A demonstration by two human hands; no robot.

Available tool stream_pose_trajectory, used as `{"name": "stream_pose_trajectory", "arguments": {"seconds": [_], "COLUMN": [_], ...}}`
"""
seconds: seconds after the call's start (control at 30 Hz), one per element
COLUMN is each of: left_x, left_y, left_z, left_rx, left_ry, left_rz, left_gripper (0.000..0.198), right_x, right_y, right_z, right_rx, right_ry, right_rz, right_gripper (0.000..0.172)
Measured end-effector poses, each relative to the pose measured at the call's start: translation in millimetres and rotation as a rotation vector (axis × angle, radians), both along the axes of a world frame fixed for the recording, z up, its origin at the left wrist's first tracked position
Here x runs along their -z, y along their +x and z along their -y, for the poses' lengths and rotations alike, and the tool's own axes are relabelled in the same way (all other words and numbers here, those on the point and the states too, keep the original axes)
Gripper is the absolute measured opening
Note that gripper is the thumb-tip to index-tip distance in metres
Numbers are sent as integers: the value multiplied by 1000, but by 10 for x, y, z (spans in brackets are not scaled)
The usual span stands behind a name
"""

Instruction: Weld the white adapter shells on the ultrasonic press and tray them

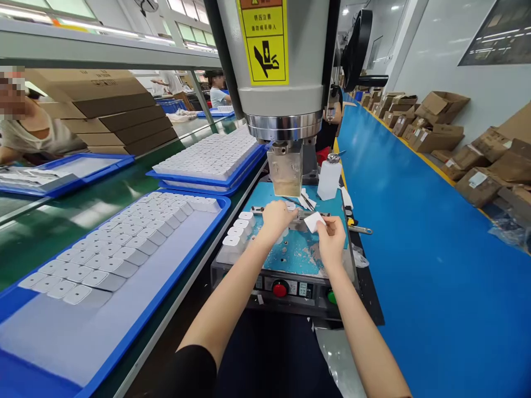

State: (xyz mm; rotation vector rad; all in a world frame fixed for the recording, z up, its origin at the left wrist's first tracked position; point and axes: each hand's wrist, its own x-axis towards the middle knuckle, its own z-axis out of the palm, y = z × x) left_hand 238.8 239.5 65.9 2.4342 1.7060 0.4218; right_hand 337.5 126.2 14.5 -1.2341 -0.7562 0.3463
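Observation:
My left hand is closed over a small white block on the metal fixture of the blue press bed, directly under the press head. My right hand pinches a small white plastic block just right of the fixture. A short row of white blocks lies on the bed's left edge, beside my left wrist.
A blue tray of several rows of white blocks lies at my left, with stacked trays behind it. A white dispenser bottle stands right of the press head. Red and green buttons sit on the front panel. Cardboard boxes line the far right. Another person sits at left.

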Motion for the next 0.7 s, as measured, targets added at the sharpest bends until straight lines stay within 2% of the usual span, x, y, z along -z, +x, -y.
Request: {"name": "stream_pose_trajectory", "arguments": {"seconds": [0.1, 0.17, 0.27, 0.37, 0.47, 0.57, 0.63, 0.7], "left_x": [-66, -125, -214, -249, -167, 14, 124, 172], "left_y": [66, 12, -182, -433, -695, -934, -1042, -1090], "left_z": [-39, -84, -95, 91, 471, 826, 925, 886], "left_rx": [-44, -61, -48, -71, -156, -199, -179, -152], "left_ry": [-8, -16, -15, 5, 22, 91, 226, 391], "left_rz": [-13, 2, 20, 64, 173, 338, 337, 260], "left_gripper": [48, 45, 32, 26, 32, 34, 32, 32], "right_x": [-3, -3, 0, 10, 31, 57, 72, 81], "right_y": [0, -1, 0, 4, 13, 15, 7, -7], "right_z": [-13, -23, -33, -34, -36, -46, -55, -60], "right_rx": [-5, -15, -24, -41, -47, -49, -57, -68], "right_ry": [3, -8, -38, -71, -81, -91, -102, -115], "right_rz": [-20, -23, -20, -7, 4, 19, 38, 63], "right_gripper": [15, 15, 15, 15, 16, 18, 19, 19]}}
